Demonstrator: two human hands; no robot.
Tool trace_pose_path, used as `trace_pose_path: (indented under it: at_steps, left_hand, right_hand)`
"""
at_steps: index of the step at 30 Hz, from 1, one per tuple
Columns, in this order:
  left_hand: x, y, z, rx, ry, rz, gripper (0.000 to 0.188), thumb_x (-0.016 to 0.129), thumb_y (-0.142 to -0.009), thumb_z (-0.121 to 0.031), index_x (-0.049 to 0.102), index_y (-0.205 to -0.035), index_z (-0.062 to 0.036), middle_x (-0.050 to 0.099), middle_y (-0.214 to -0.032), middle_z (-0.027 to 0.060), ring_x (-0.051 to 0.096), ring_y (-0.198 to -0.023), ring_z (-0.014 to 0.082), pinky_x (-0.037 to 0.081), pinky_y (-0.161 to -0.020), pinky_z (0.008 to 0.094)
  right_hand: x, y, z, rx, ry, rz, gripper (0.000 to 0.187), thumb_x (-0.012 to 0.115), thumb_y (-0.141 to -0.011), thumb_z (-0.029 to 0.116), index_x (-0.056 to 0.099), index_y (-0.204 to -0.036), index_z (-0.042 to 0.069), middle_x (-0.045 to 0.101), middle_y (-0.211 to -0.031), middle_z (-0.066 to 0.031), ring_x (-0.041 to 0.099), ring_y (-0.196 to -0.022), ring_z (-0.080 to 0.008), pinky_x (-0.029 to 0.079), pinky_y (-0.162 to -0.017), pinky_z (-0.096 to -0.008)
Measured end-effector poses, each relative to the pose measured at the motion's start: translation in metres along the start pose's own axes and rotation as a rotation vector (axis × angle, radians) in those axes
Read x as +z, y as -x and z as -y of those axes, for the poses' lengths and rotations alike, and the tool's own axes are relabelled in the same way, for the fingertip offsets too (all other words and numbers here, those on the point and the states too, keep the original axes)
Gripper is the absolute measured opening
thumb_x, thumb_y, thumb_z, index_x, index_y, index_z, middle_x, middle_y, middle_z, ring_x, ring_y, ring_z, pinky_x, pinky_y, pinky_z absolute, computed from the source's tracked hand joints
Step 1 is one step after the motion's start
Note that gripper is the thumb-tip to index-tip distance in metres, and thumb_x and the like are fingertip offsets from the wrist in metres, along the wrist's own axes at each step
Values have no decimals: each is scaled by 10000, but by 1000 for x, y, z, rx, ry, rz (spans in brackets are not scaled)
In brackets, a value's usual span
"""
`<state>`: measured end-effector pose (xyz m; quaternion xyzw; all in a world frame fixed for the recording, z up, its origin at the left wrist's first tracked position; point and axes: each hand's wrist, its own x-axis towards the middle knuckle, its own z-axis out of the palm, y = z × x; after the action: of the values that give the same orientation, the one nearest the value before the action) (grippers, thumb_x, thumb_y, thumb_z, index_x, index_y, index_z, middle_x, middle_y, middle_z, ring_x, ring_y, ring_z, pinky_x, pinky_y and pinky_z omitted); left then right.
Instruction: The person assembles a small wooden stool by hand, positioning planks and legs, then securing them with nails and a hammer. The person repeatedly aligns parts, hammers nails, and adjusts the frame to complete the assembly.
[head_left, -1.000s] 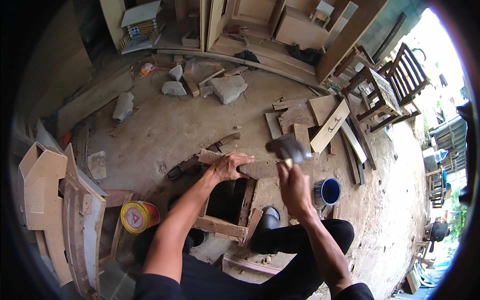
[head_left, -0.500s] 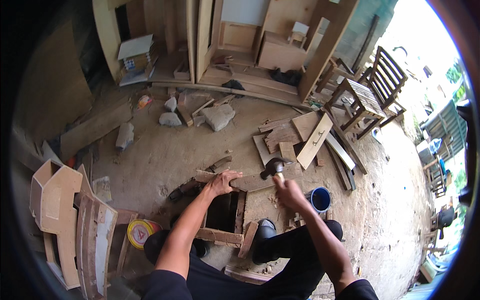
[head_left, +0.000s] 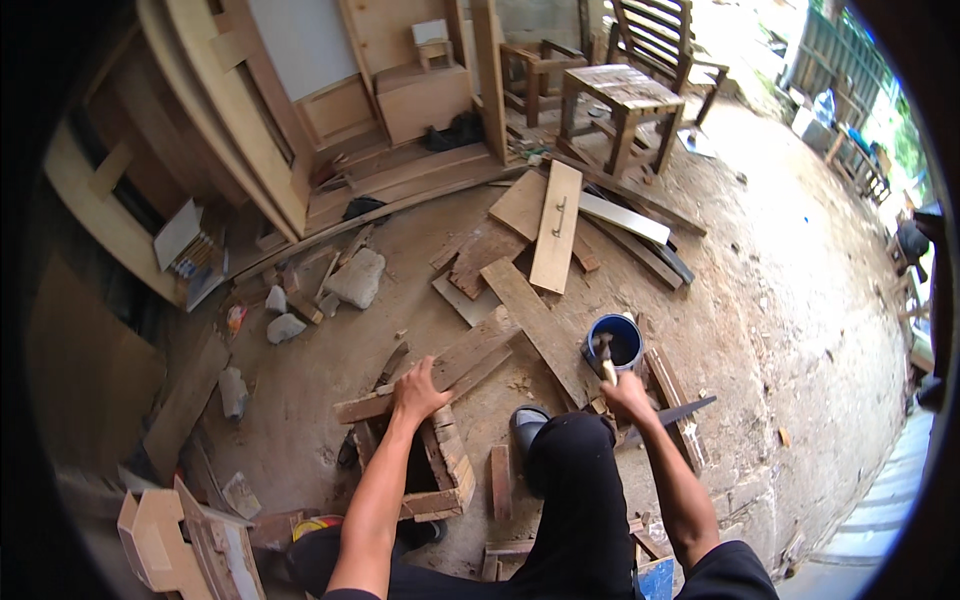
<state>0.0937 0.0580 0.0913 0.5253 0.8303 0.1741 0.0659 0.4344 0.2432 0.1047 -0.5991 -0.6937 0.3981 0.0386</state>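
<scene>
the left hand (head_left: 418,392) is pressing down on a wooden plank (head_left: 440,372) lying across a small wooden frame (head_left: 440,470) on the dirt floor (head_left: 780,330), fingers spread flat. the right hand (head_left: 628,396) is gripping a hammer (head_left: 605,357), fingers clamped on its handle, beside a blue bucket (head_left: 616,342).

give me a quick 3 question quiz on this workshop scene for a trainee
1. True or false: the left hand presses on a wooden plank laid across a small wooden frame.
2. What does the right hand hold? A) saw B) hammer C) brush
3. Fill in: the round container beside the hammer, the bucket, is coloured ____.

Key: 1 true; 2 B; 3 blue
</scene>
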Motion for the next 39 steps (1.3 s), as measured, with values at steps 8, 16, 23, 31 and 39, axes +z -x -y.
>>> trace_pose_path:
  at_steps: [8,16,23,31,39]
  left_hand:
    - [-3,-8,-13,26,-35,-50,662,777,-656,-492,545,-1083,-42,670,-904,222,656,-820,408,527,-702,466]
    - [-2,-18,-23,-23,-100,4,693,773,-660,-475,560,-1082,31,665,-870,262,651,-807,424,517,-719,471]
    - [0,-17,-26,-32,-98,-40,631,780,-649,-425,561,-1055,5,657,-850,245,637,-789,434,505,-695,489]
    - [-1,-18,-32,-4,-73,-81,537,788,-647,-386,563,-985,-35,661,-833,212,642,-757,414,507,-654,470]
    - [-1,-17,-31,-42,-7,-49,526,783,-657,-343,566,-997,-5,668,-841,226,652,-748,411,506,-664,446]
  right_hand:
    - [86,-14,-116,-48,57,-142,328,637,-709,187,626,-841,-114,616,-789,-340,629,-816,-467,499,-751,-521]
    - [128,-48,-139,-82,147,-169,365,641,-768,172,500,-1065,14,612,-1007,-221,613,-911,-400,495,-782,-481]
    - [132,-41,-137,-356,-45,-478,275,601,-829,87,559,-1093,23,572,-1026,-181,568,-956,-361,463,-844,-424]
    - [44,-162,-113,-471,-125,-509,118,575,-803,-33,638,-902,-20,649,-906,-191,648,-849,-347,517,-744,-375]
    - [55,-255,-148,-184,485,-147,183,517,-799,65,657,-822,-51,629,-842,-318,648,-808,-434,546,-674,-473]
